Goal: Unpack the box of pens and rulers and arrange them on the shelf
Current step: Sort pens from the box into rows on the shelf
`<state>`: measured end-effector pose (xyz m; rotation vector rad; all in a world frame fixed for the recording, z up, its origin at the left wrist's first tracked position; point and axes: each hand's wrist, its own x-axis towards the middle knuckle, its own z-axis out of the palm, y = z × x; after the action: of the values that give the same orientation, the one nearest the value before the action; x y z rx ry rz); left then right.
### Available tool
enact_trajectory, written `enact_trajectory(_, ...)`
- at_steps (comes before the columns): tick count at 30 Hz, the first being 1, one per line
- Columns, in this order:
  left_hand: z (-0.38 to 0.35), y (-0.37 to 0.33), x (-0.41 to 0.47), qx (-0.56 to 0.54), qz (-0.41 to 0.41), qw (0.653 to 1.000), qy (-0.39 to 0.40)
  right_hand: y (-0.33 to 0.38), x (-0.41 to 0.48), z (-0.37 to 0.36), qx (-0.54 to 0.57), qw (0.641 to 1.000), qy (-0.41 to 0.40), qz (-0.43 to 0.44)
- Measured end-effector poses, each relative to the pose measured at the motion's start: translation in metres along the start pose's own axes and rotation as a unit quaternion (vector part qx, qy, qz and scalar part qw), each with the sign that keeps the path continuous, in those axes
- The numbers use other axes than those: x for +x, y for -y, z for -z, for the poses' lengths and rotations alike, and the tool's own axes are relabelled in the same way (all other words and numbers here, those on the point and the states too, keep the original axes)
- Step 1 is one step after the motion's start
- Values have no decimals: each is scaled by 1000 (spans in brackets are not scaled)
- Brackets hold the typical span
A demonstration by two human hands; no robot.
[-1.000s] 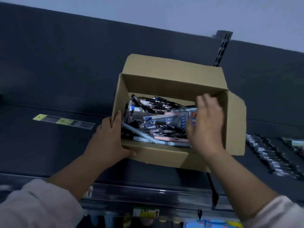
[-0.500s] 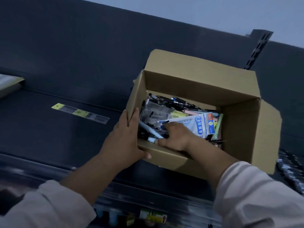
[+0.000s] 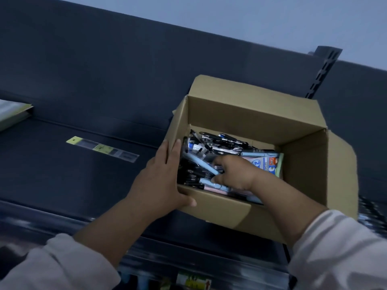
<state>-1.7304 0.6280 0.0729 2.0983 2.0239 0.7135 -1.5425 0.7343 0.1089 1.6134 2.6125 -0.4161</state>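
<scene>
Brown cardboard box (image 3: 251, 114) sits on the dark shelf (image 3: 62, 174); left hand (image 3: 161, 178) grips its corner, right hand (image 3: 234, 174) is curled round a light blue pen (image 3: 201, 163) inside.

Your cardboard box (image 3: 251, 114) sits open on the dark shelf (image 3: 52, 174) — flaps up, crammed with black and pale-blue pens (image 3: 222, 139); a packaged ruler (image 3: 102, 147) lies left of it.

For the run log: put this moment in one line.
left hand holds box corner; right hand grips blue pen in box; ruler lies on shelf
</scene>
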Motion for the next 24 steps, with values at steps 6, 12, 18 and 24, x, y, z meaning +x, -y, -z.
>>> enact_trajectory(6, 4, 0, -3, 80, 8, 997, -4, -9, -9, 4, 32, 996, -80, 5)
enact_trajectory(12, 10, -9, -4, 145, -25, 989, -6, -14, -18, 12, 75, 990, -115, 15)
enact_trajectory(18, 13, -30, -4, 126, -77, 989, -13, -16, -26, 25, 99, 987, -127, 27)
enact_trajectory(24, 21, -63, 11, -48, -81, 993, -67, -22, -38, 40, 179, 970, -150, 65)
